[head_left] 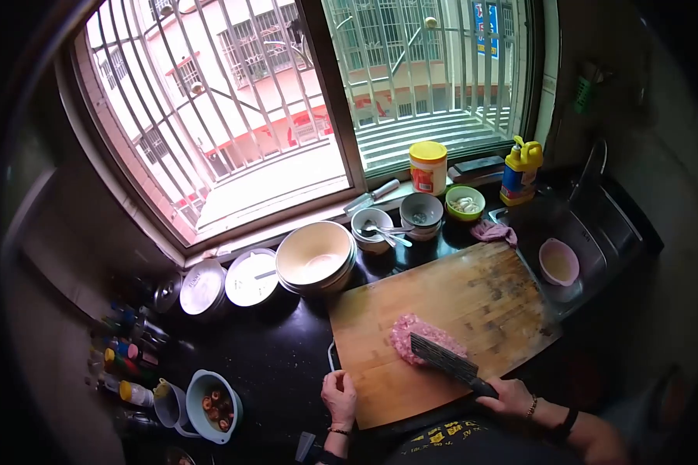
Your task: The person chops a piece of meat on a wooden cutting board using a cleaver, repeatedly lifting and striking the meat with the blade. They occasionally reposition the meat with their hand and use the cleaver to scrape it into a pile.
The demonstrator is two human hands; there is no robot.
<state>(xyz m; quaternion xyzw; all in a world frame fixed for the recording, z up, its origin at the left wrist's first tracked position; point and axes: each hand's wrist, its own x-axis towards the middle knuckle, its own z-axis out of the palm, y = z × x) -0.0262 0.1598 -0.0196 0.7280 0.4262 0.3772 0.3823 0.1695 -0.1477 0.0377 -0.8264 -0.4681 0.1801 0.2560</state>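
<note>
My right hand (512,398) is wrapped round the dark handle of a cleaver (442,356). Its dark blade overlaps a flattened mound of pink minced meat (405,333). Beneath the meat lies a large wooden cutting board (380,395), stained dark toward its far right side. At the board's left edge is my left hand (339,397), fingers curled inward beside the board's light wire handle (331,356). Whatever those fingers may hold is hidden.
Large stacked bowls (314,256), smaller bowls with spoons (372,230) and a yellow-lidded tub (428,167) line the window side. A sink (589,240) holds a pink bowl (558,262). At lower left, a pale blue basin (233,395) contains brown mushrooms (217,408) near several bottles.
</note>
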